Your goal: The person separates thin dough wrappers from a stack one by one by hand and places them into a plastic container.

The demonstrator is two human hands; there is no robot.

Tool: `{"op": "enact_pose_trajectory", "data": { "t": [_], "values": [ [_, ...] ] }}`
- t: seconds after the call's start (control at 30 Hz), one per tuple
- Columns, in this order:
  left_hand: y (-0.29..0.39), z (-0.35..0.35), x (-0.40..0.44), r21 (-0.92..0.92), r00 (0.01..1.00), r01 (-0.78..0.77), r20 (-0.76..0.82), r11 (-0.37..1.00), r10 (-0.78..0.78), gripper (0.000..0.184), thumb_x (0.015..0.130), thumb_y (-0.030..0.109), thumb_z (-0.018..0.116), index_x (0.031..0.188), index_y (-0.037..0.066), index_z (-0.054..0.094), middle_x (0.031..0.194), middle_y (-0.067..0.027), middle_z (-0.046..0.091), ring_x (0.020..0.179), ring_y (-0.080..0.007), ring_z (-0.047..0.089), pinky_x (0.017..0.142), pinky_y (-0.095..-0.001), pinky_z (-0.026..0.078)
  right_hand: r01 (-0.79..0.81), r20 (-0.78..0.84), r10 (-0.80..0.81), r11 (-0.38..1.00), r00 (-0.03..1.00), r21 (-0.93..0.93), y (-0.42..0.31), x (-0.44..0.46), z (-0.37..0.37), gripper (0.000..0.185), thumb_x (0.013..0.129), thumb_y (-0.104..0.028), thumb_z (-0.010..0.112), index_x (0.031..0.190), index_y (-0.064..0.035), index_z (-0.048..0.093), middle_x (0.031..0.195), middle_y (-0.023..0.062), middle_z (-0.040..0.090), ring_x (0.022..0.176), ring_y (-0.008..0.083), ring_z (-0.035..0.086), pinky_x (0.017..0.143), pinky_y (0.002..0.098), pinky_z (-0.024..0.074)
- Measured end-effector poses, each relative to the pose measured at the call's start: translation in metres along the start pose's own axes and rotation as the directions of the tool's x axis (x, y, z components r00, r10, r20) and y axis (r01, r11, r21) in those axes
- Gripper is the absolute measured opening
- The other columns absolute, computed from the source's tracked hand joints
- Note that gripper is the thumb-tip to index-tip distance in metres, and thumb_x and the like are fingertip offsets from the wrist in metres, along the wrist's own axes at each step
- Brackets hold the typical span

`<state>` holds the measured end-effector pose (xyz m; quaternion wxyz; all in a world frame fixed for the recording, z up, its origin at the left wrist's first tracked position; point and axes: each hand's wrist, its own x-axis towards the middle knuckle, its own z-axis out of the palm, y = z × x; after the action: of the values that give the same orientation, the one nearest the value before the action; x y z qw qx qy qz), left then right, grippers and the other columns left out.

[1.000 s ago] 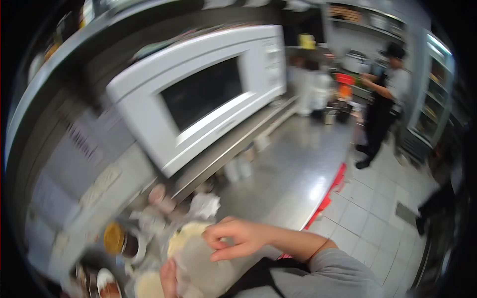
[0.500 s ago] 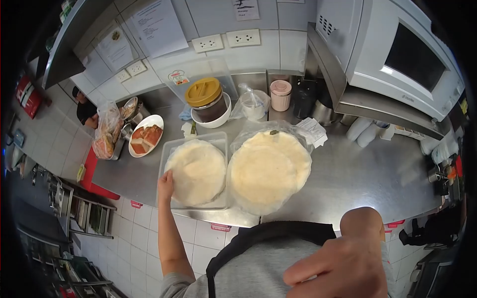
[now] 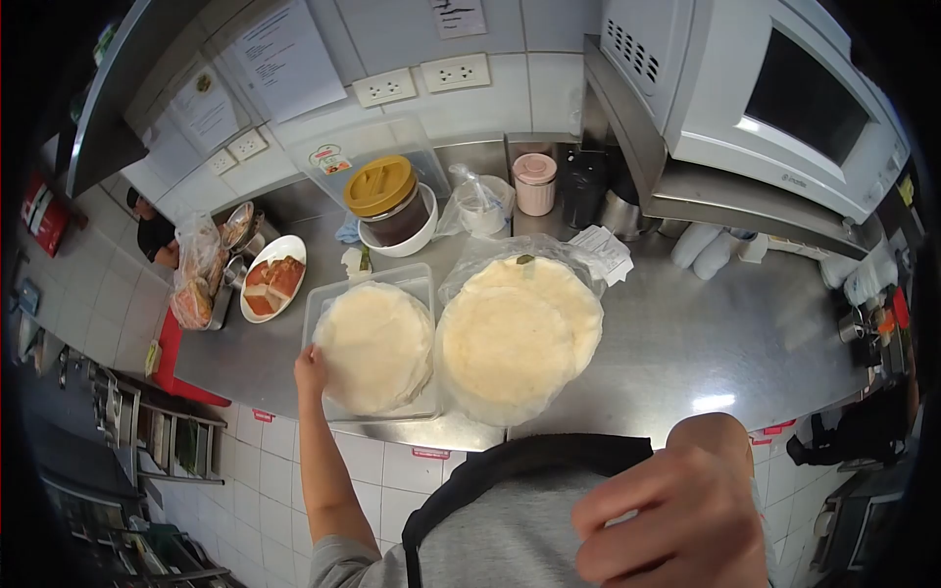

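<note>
Touching tray [image 3: 426, 406] of flat rounds [image 3: 374, 345] w/ L hand [image 3: 310, 371].

Right of the pale pile [image 3: 520, 333], bare counter [image 3: 706, 338] gives a hand passage; a clear box [image 3: 420, 282] blocks the left (close beside), a pink jar [image 3: 534, 186] behind.

Papers [image 3: 286, 59] are fixed to the tiled wall [image 3: 559, 93] at upper left. A steel shelf [image 3: 745, 196] is mounted upper right; floor tiles [image 3: 257, 480] are laid lower left; light [image 3: 713, 403] is mirrored by the counter [image 3: 667, 323].
</note>
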<state>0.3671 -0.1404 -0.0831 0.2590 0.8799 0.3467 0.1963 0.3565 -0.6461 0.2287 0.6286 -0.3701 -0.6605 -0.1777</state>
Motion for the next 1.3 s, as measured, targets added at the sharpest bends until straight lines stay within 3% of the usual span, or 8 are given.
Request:
{"op": "enact_pose_trajectory", "data": {
  "t": [0.2,0.3,0.4,0.57,0.77,0.97,1.13,1.3],
  "values": [
    [-0.011,0.007,-0.019,0.085,0.986,-0.158,-0.045,0.984,0.162,0.070,0.074,0.020,0.074,0.132,0.001,0.041,0.087,-0.0185,0.063,0.072,-0.0234,0.062,0.064,-0.0339,0.050,-0.209,0.468,0.162,0.977,0.869,0.049,0.003,-0.006,-0.031,0.007,0.076,-0.007,0.057,0.070,-0.0060,0.053,0.072,0.0078,0.052,0.056,0.0209,0.050,0.048,0.0330,0.0406],
    [0.023,-0.012,-0.031,-0.254,0.973,0.219,-0.019,0.942,-0.231,0.067,0.077,0.022,0.073,0.132,0.002,0.041,0.086,-0.0145,0.061,0.068,-0.0152,0.057,0.056,-0.0288,0.048,-0.246,0.425,0.420,0.880,0.802,-0.406,0.034,-0.046,-0.036,0.015,0.083,-0.019,0.055,0.084,-0.0040,0.055,0.071,0.0080,0.051,0.064,0.0262,0.055,0.058,0.0364,0.0438],
    [0.051,-0.027,-0.059,-0.536,0.933,0.343,0.101,0.771,-0.345,0.065,0.079,0.021,0.072,0.132,0.003,0.040,0.088,-0.0129,0.061,0.065,-0.0129,0.056,0.052,-0.0274,0.046,-0.765,-0.080,0.895,0.326,0.439,-0.556,0.102,-0.131,-0.065,0.018,0.084,-0.021,0.060,0.087,-0.0046,0.052,0.080,0.0121,0.056,0.074,0.0298,0.059,0.065,0.0392,0.0458],
    [-0.001,-0.005,-0.071,-0.366,0.989,-0.028,0.128,0.930,0.080,0.059,0.076,0.015,0.073,0.129,0.004,0.048,0.098,-0.0124,0.063,0.071,-0.0136,0.061,0.059,-0.0243,0.049,-0.638,-0.329,0.885,-0.048,0.330,-0.768,0.149,-0.272,-0.067,0.054,0.077,-0.025,0.068,0.124,-0.0100,0.047,0.127,0.0140,0.043,0.116,0.0338,0.042,0.094,0.0485,0.0348],
    [0.034,-0.035,-0.088,-0.194,0.954,0.211,0.255,0.958,-0.158,0.073,0.068,0.015,0.077,0.132,0.002,0.044,0.111,-0.0182,0.058,0.088,-0.0211,0.063,0.073,-0.0333,0.053,-0.640,-0.394,0.871,-0.127,0.294,-0.758,0.150,-0.269,-0.049,0.067,0.073,-0.022,0.072,0.130,-0.0083,0.041,0.132,0.0142,0.039,0.122,0.0324,0.036,0.097,0.0465,0.0293],
    [0.116,-0.026,-0.106,0.250,0.983,0.174,-0.095,0.953,-0.154,0.073,0.070,0.016,0.074,0.134,0.005,0.039,0.137,-0.0245,0.031,0.122,-0.0403,0.039,0.098,-0.0466,0.038,-0.775,-0.434,0.897,-0.213,0.087,-0.595,0.159,-0.259,-0.054,0.063,0.069,-0.014,0.073,0.125,-0.0103,0.044,0.119,0.0120,0.048,0.113,0.0304,0.045,0.093,0.0451,0.0328],
    [0.167,0.023,-0.122,-0.147,0.858,-0.508,-0.003,0.849,0.513,0.059,0.074,0.014,0.070,0.127,0.006,0.046,0.134,-0.0231,0.037,0.125,-0.0399,0.036,0.103,-0.0446,0.033,-0.834,-0.533,0.834,-0.192,0.140,-0.518,0.174,-0.278,-0.059,0.060,0.068,-0.012,0.071,0.122,-0.0096,0.046,0.108,0.0130,0.055,0.105,0.0308,0.052,0.087,0.0455,0.0392],
    [0.226,0.070,-0.176,-0.465,0.503,-0.622,0.379,0.630,0.776,0.063,0.075,0.018,0.070,0.130,0.006,0.045,0.138,-0.0225,0.034,0.129,-0.0388,0.033,0.107,-0.0438,0.029,-0.904,-0.374,0.919,-0.047,0.128,-0.425,0.167,-0.282,-0.069,0.055,0.067,-0.008,0.069,0.117,-0.0054,0.047,0.084,0.0117,0.057,0.081,0.0273,0.059,0.069,0.0383,0.0475]
  ]
}}
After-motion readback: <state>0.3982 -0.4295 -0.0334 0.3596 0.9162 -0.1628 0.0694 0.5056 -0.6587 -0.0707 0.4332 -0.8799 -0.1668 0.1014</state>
